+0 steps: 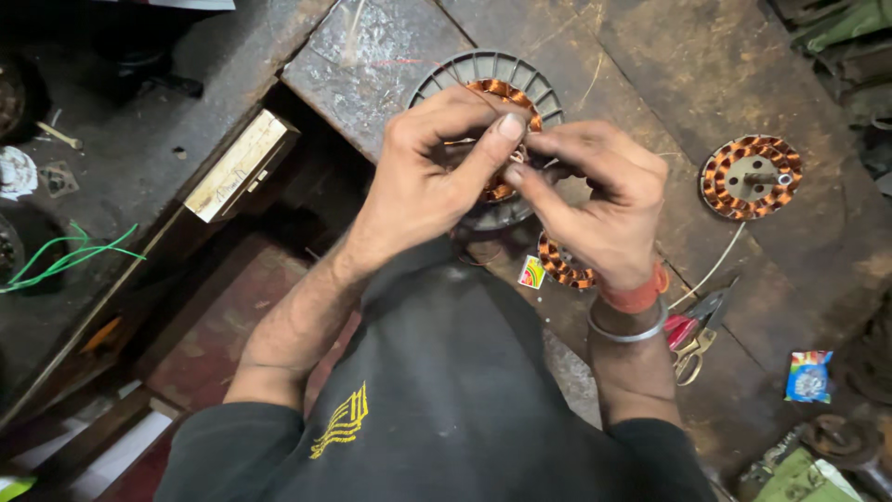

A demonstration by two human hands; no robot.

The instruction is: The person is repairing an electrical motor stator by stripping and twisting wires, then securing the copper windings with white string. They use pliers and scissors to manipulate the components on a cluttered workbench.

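Note:
My left hand [437, 172] and my right hand [595, 200] meet over a round grey fan motor housing [483, 70] with a copper-wound stator [502, 93] inside it. The thumb and fingers of both hands pinch something small, seemingly thin wire ends, where they touch; the item itself is too small to make out. A second copper winding [562, 267] lies just under my right wrist. My right wrist carries a red band and a metal bangle.
Another copper-wound stator with a shaft [751, 177] lies on the dark worn bench to the right, a white wire trailing from it. Red-handled cutters and scissors [692, 335] lie near my right forearm. A small packet [808, 375], green wire [65, 256] and a wooden block [237, 165] are around.

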